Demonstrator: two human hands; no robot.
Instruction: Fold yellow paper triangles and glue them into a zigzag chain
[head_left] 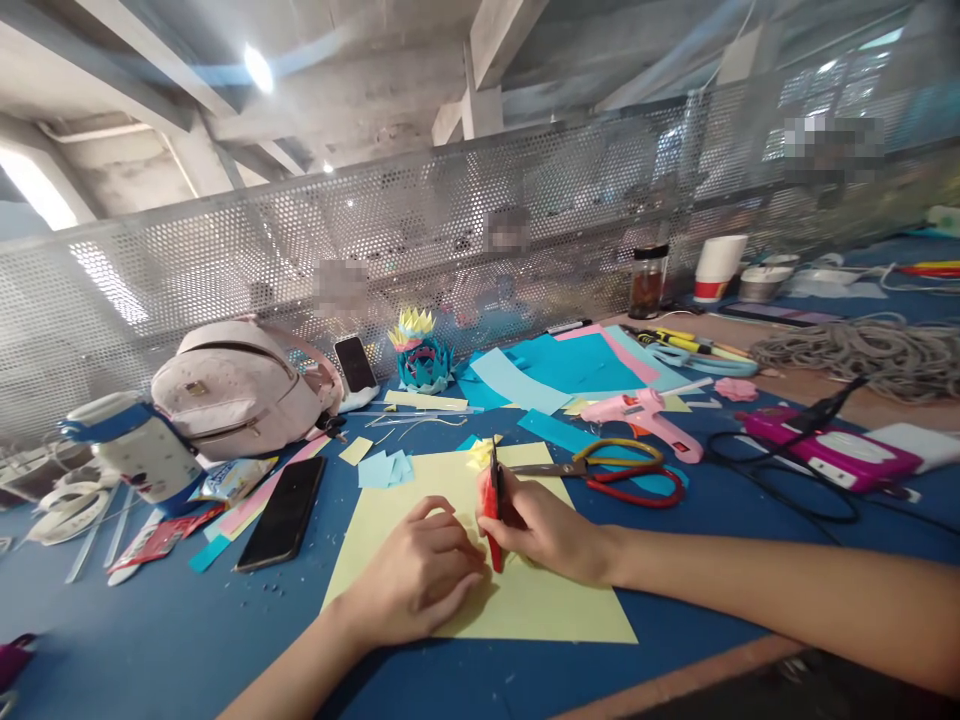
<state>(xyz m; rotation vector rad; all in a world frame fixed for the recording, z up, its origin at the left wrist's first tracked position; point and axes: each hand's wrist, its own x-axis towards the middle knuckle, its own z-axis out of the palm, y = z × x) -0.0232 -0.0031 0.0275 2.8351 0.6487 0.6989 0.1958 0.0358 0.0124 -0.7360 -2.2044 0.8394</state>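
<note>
A large yellow paper sheet (pixel 570 600) lies flat beneath both hands. My right hand (pixel 551 530) is closed around a slim red-and-black tool (pixel 493 505), held nearly upright; its exact kind is unclear. Small folded yellow paper pieces (pixel 480 455) sit by its far end. My left hand (pixel 424 575) rests on the sheet just left of the tool, fingers curled in; whatever they hold, if anything, is hidden. Scissors (pixel 630 470) with yellow and red handles lie beyond my right hand, blades pointing left. Light blue paper squares (pixel 386 468) lie on the sheet's far left corner.
Left are a black phone (pixel 283 515), a bottle (pixel 139 450) and a pink backpack (pixel 236 385). Ahead stand a folded-paper lotus (pixel 422 350) and blue paper sheets (pixel 577 365). A pink glue gun (pixel 649 420), magenta power strip (pixel 832 450) and black cable (pixel 772 480) lie right.
</note>
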